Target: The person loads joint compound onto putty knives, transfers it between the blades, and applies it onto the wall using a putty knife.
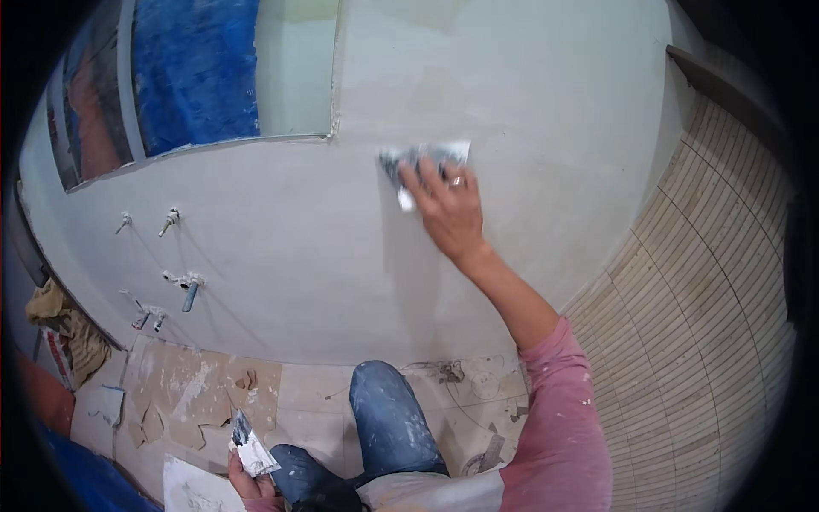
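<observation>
In the head view, the right hand (452, 209) grasps a flat scraper (437, 153), its fingers spread over the blade and the thumb hidden; the scraper lies against the plastered wall (290, 226), to the right of and a little below the lower right corner of the window opening (196, 72), well above the wall's bottom edge. The left hand (245, 480) grips a second scraper (256, 457) loaded with white paste, held low beside the left knee (299, 471), well apart from the wall; whether its blade touches the knee I cannot tell. The step in hand looks like spreading or smoothing a thin coat over the wall, with the left scraper serving as the paste supply. Pipe stubs (189, 296) poke out of the wall below the window's bottom edge, well left of the right hand. As I judge it, the next move calls for even pressure with the blade nearly flat, care by the window's corner, and the loaded scraper kept level so that no paste drops on the floor (311, 401).
</observation>
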Motion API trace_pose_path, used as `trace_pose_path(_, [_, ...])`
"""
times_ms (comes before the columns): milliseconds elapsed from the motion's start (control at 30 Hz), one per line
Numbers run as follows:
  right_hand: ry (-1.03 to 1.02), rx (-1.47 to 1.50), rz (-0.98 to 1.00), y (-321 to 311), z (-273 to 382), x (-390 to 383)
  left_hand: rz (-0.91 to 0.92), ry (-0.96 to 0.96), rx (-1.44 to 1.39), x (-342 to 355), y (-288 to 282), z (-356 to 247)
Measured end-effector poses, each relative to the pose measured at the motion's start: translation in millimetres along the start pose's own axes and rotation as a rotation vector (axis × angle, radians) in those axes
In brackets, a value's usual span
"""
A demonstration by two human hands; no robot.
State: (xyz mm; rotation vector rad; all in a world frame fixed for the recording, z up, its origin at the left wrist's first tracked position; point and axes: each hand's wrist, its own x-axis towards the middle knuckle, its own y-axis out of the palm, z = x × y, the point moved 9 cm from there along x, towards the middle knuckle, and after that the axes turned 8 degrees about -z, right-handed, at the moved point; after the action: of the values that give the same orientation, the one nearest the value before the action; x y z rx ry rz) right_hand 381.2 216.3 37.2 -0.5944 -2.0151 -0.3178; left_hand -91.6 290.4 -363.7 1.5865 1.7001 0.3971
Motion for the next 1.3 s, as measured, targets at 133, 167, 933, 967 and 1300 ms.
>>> trace_pose_path(133, [0.012, 0.027, 0.126, -19.8, -6.7, -18.2, -0.047, 0.014, 0.012, -4.5, -2.4, -7.6])
trace_pose_path(167, [0.062, -0.032, 0.097, -28.5, -26.2, -7.5, -0.049, 0.011, -0.012, -1.6, -11.8, -9.8])
trace_pose_path(933, [0.652, -0.243, -0.033, -32.6, -140.2, 6.7, -0.020, 0.000, -0.010, -11.6, -14.3, -6.2])
trace_pose_path(967, [0.644, -0.245, -0.042, -23.4, -126.8, 6.2, -0.015, 0.001, -0.008, -9.7, -13.5, -3.5])
trace_pose_path(1300, [0.317, -0.161, 0.038, -55.5, -90.0, -19.0, -0.015, 0.014, 0.049, -17.7, -22.1, -8.4])
